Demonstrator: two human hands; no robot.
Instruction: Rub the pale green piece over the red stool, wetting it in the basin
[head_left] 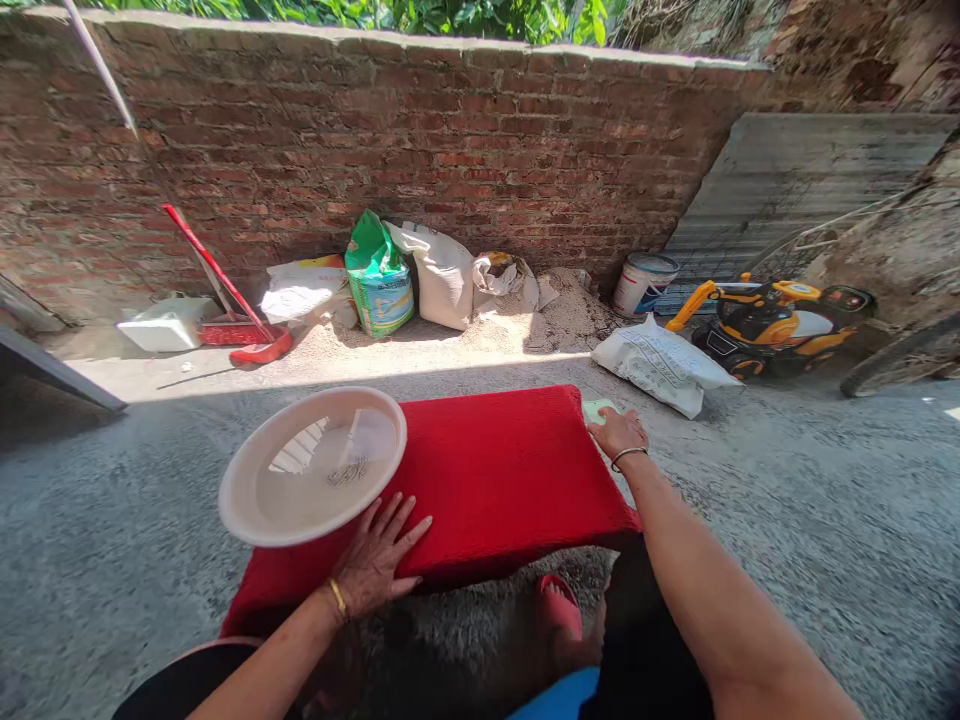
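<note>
A red cloth (pixel 495 470) covers a low table in front of me and hangs over its edges. My left hand (pixel 382 555) lies flat on the cloth near its front edge, fingers spread, beside the basin. That wide, pale pink basin (pixel 247 490) stands on the left end of the table with clear water in it; light reflects off the surface. At the far right edge, my right hand (pixel 621 433) has its fingers closed on a pale green flat object (pixel 598 409). Most of this object is hidden by the hand, so its kind does not show.
Along the brick wall (pixel 450 130) stand a green sack (pixel 381 285), a white sack (pixel 444 280) and a paint bucket (pixel 643 285). A red dustpan (pixel 262 350) is at left. To the right are a filled white bag (pixel 664 365) and a yellow-black toy digger (pixel 780 325).
</note>
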